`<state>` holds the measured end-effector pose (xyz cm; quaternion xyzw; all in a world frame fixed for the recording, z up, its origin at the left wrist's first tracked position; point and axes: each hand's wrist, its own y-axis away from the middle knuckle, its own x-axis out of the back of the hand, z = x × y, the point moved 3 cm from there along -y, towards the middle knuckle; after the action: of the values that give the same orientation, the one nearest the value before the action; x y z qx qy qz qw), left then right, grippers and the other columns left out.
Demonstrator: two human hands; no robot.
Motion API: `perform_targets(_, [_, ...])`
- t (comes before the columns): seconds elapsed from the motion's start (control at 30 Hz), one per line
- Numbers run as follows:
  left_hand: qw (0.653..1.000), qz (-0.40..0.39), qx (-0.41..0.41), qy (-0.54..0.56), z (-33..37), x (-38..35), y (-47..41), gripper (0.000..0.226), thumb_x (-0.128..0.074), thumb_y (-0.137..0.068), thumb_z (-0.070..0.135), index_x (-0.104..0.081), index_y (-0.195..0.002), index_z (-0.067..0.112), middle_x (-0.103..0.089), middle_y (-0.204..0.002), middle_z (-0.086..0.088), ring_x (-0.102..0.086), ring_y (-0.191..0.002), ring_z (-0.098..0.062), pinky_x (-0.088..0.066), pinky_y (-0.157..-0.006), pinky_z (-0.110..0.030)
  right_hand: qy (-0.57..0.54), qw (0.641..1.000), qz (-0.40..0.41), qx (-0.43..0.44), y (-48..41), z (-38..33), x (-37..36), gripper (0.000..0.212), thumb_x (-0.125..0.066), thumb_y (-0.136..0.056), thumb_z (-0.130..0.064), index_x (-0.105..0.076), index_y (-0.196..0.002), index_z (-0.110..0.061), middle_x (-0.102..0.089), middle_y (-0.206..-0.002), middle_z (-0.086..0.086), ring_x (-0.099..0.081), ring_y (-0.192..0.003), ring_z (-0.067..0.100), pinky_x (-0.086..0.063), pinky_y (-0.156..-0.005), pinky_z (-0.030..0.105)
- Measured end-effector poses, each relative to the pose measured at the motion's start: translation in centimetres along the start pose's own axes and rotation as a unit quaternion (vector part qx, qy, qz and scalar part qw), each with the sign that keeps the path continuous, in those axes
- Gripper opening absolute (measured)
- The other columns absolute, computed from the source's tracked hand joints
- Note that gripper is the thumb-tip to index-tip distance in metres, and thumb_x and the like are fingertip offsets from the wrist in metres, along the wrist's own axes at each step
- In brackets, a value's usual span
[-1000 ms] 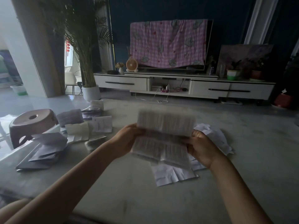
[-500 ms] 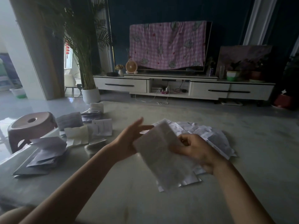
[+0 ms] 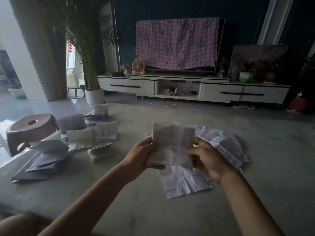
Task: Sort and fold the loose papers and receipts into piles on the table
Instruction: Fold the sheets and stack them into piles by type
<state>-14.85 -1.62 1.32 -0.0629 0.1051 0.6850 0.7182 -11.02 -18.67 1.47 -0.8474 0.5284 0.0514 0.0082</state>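
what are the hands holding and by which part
A folded printed paper, held by both hands: the left hand grips its lower left edge, the right hand pinches its lower right edge.

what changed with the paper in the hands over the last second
The paper went from spread wide to folded narrower. Half a second ago the left hand had let go, fingers open; now it grips the paper's left edge again. The right hand kept hold throughout. The loose heap behind and the sorted piles on the left stayed put.

Pink stool left; potted palm; cloth-draped TV on cabinet.
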Motion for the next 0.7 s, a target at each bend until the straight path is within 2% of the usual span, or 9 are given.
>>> perform_targets(0.1, [0.999, -0.004, 0.016, 0.047, 0.2, 0.0, 0.1, 0.027, -0.034, -0.09, 0.003, -0.059, -0.082, 0.008, -0.061, -0.081, -0.011, -0.062, -0.06, -0.018, -0.052, -0.047, -0.027, 0.023, 0.999, 0.002, 0.027, 0.0, 0.1, -0.3, 0.047, -0.039, -0.083, 0.017, -0.07, -0.067, -0.013, -0.065, -0.069, 0.006, -0.059, -0.061, 0.016, -0.048, -0.053, 0.021])
perform_targets(0.17, [0.992, -0.005, 0.043, 0.115, 0.1, 0.2, 0.1, 0.029, -0.032, -0.09, 0.012, -0.06, -0.086, 0.006, -0.063, -0.081, -0.013, -0.065, -0.06, -0.02, -0.055, -0.05, -0.029, 0.063, 0.995, 0.04, 0.067, -0.4, 0.4, -0.5, 0.058, -0.034, -0.078, 0.023, -0.07, -0.052, -0.015, -0.069, -0.073, 0.004, -0.062, -0.072, 0.022, -0.052, -0.064, 0.027])
perform_targets(0.23, [0.99, -0.011, 0.059, 0.126, -0.2, 0.6, 0.0, 0.037, -0.034, -0.094, 0.029, -0.063, -0.1, 0.007, -0.065, -0.092, -0.016, -0.067, -0.071, -0.025, -0.059, -0.058, -0.037, 0.111, 0.984, 0.078, 0.118, -0.6, 0.5, -0.6, 0.061, -0.036, -0.074, 0.025, -0.07, -0.048, -0.019, -0.072, -0.086, -0.001, -0.066, -0.088, 0.021, -0.054, -0.08, 0.036])
perform_targets(0.3, [0.997, -0.03, 0.053, 0.054, -0.4, 0.8, 0.1, 0.031, -0.045, -0.093, 0.03, -0.065, -0.1, 0.008, -0.067, -0.094, -0.016, -0.069, -0.075, -0.024, -0.059, -0.065, -0.037, 0.144, 0.974, 0.092, 0.147, -0.7, 0.6, -0.7, 0.062, -0.039, -0.075, 0.023, -0.071, -0.049, -0.023, -0.071, -0.093, -0.008, -0.066, -0.096, 0.015, -0.052, -0.088, 0.036])
perform_targets(0.37, [0.999, -0.023, 0.017, -0.023, -0.5, 1.0, 0.2, 0.014, -0.061, -0.083, 0.011, -0.067, -0.096, 0.008, -0.068, -0.09, -0.013, -0.068, -0.07, -0.018, -0.058, -0.061, -0.031, 0.15, 0.975, 0.084, 0.14, -0.6, 0.7, -0.9, 0.057, -0.041, -0.08, 0.019, -0.073, -0.056, -0.022, -0.071, -0.089, -0.011, -0.065, -0.093, 0.01, -0.053, -0.087, 0.031])
perform_targets(0.47, [0.998, 0.021, -0.025, -0.051, -0.8, 2.1, 0.1, 0.031, -0.071, -0.062, 0.009, -0.067, -0.093, 0.009, -0.07, -0.08, -0.006, -0.067, -0.066, -0.015, -0.057, -0.058, -0.029, 0.064, 0.994, 0.041, 0.08, -0.4, 0.7, -1.4, 0.04, -0.038, -0.085, 0.004, -0.07, -0.086, -0.019, -0.069, -0.088, 0.002, -0.062, -0.08, 0.017, -0.053, -0.069, 0.029])
perform_targets(0.57, [0.995, 0.061, -0.04, -0.069, -1.2, 3.1, 0.2, 0.037, -0.069, -0.058, 0.015, -0.066, -0.094, 0.011, -0.07, -0.077, -0.002, -0.066, -0.067, -0.014, -0.056, -0.063, -0.031, 0.025, 0.998, 0.042, 0.033, -0.5, 1.3, -1.9, 0.023, -0.048, -0.091, -0.013, -0.056, -0.111, -0.021, -0.065, -0.103, 0.008, -0.063, -0.085, 0.022, -0.051, -0.067, 0.031])
perform_targets(0.63, [0.994, 0.067, -0.049, -0.069, -1.6, 3.5, 0.5, 0.036, -0.07, -0.059, 0.015, -0.065, -0.094, 0.009, -0.069, -0.078, -0.005, -0.064, -0.068, -0.016, -0.054, -0.064, -0.031, 0.066, 0.996, 0.053, 0.008, -0.4, 2.2, -2.9, 0.026, -0.065, -0.085, -0.019, -0.054, -0.109, -0.021, -0.064, -0.103, 0.007, -0.065, -0.089, 0.021, -0.055, -0.068, 0.032])
perform_targets(0.7, [0.992, 0.073, -0.058, -0.08, -2.1, 4.3, 0.7, 0.031, -0.07, -0.06, 0.014, -0.064, -0.09, 0.01, -0.068, -0.076, -0.006, -0.063, -0.068, -0.018, -0.051, -0.062, -0.03, 0.066, 0.996, 0.062, 0.011, -0.2, 3.1, -4.3, 0.027, -0.073, -0.076, -0.012, -0.056, -0.096, -0.017, -0.066, -0.095, 0.01, -0.067, -0.081, 0.023, -0.057, -0.057, 0.031])
